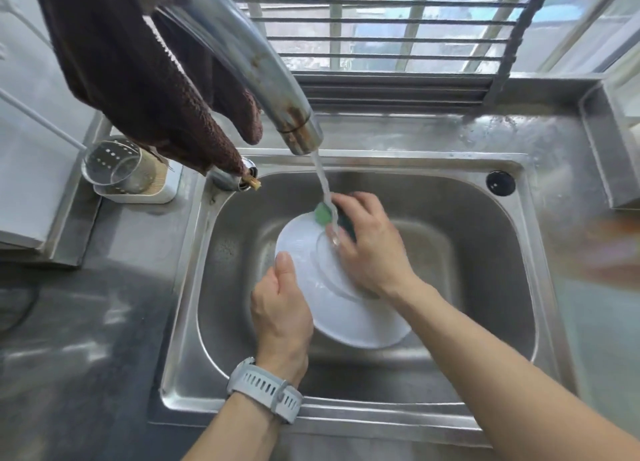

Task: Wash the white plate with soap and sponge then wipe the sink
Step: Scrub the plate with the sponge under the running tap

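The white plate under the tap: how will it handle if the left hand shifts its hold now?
Probably slippery: water from the faucet runs over the white plate. It looks rigid and likely breakable, held tilted over the steel sink. The left hand grips only its rim, while the right hand presses the sponge on it, so it may pivot.

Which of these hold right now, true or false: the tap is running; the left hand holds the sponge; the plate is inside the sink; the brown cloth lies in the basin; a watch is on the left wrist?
1. The tap is running. True: water falls onto the sponge.
2. The left hand holds the sponge. False: the right hand grips it; the left holds the white plate.
3. The plate is inside the sink. True.
4. The brown cloth lies in the basin. False: it hangs over the tap.
5. A watch is on the left wrist. True.
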